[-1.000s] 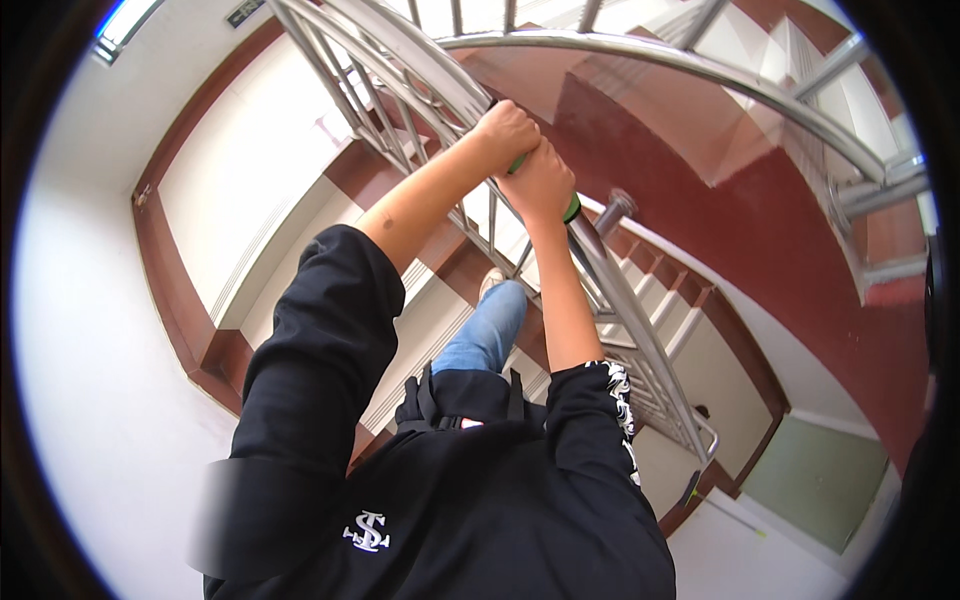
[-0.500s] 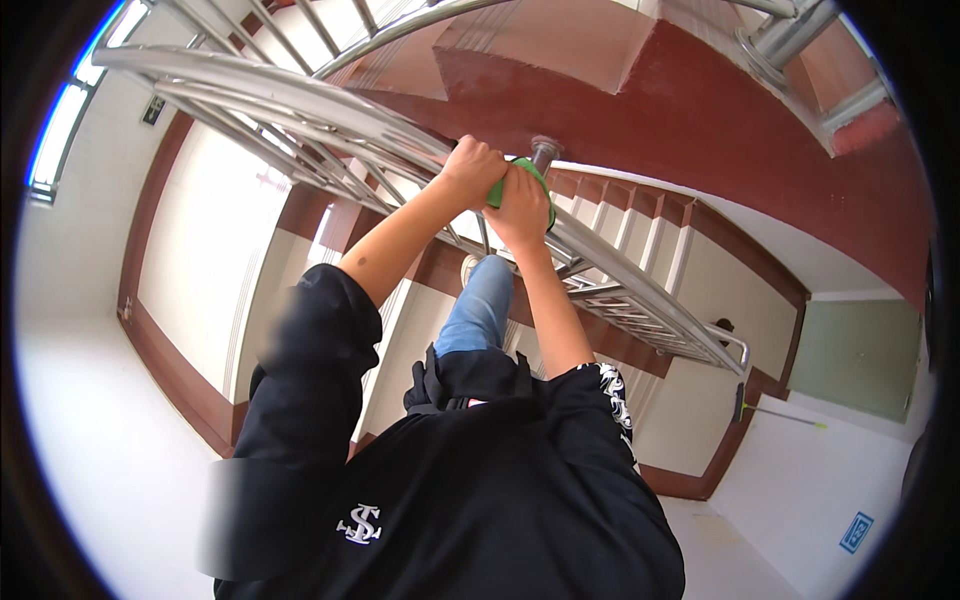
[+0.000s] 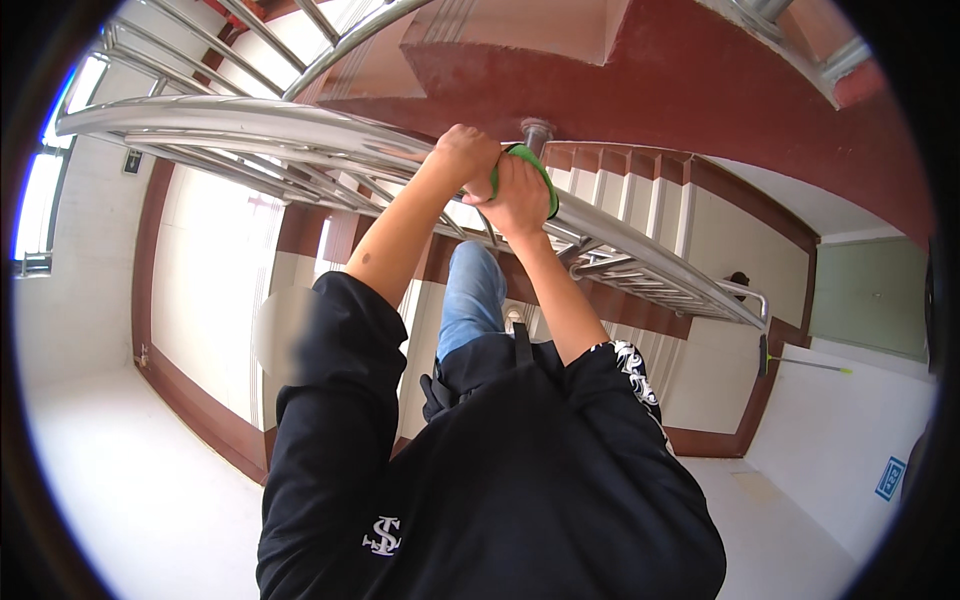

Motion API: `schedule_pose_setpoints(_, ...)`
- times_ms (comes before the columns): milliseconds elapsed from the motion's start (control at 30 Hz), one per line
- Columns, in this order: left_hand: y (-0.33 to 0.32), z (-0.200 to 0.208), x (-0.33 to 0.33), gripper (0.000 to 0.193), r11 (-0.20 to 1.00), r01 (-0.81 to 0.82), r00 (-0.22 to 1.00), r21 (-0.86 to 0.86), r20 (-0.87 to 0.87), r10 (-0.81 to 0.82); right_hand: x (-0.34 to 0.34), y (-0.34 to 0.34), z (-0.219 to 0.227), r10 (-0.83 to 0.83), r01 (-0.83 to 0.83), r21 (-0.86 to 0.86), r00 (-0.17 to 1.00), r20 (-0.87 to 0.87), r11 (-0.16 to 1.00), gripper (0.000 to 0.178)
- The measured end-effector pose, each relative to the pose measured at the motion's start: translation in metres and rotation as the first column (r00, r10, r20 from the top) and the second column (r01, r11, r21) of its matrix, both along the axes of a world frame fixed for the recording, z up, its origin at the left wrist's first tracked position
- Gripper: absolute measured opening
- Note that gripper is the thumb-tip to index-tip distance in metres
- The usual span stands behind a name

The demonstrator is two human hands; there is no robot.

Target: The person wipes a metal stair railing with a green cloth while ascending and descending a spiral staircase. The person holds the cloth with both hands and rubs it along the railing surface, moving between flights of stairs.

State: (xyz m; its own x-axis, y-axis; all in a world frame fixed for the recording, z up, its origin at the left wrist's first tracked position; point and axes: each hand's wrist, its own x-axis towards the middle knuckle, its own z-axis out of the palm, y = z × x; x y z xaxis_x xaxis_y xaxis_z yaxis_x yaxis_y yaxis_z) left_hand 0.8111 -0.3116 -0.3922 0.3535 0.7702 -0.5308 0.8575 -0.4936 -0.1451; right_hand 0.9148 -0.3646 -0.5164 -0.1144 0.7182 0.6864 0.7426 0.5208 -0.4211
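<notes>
A thick metal handrail [image 3: 250, 118] slopes across the upper part of the head view. My right hand [image 3: 516, 198] is closed over a green cloth [image 3: 534, 168] wrapped on the rail, and the cloth shows along the knuckles and outer side. Right beside it, touching or nearly so, my left hand [image 3: 467, 157] is closed around the rail. Its fingertips are hidden on the far side, so whether a bit of cloth lies under it cannot be seen. Just beyond both hands, a short metal bracket [image 3: 538, 130] meets the dark red stair side.
Below the rail run thinner metal bars [image 3: 640, 280]. Stairs [image 3: 640, 205] with cream treads and brown edges descend beyond it. My jeans-clad leg [image 3: 470, 295] stands under my arms. At right are a green door [image 3: 870, 295] and a long-handled broom [image 3: 800, 362] against the white wall.
The view has turned and shifted a little. My legs have changed position, with a shoe now showing nearer my body. Both hands remain on the rail near the bracket, the right one still holding the cloth.
</notes>
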Motion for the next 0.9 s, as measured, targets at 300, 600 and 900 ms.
schedule_pose_setpoints(300, -0.029, -0.031, -0.001, 0.036, 0.926, 0.043, 0.998, 0.375, 0.034, -0.060, -0.007, 0.002, -0.016, -0.108, 0.115, 0.096, 0.991, -0.081, 0.989, 0.046)
schedule_pose_setpoints(600, -0.071, -0.101, 0.032, 0.057, 0.542, 0.181, 0.981, 0.821, -0.114, -0.154, 0.027, -0.018, -0.038, -0.158, 0.163, 0.051, 0.983, -0.095, 0.985, 0.059)
schedule_pose_setpoints(900, -0.045, -0.113, 0.052, 0.039, 0.574, 0.119, 0.990, 0.810, -0.056, -0.128, 0.042, -0.009, -0.032, -0.154, 0.147, -0.131, 0.987, -0.044, 0.980, 0.033)
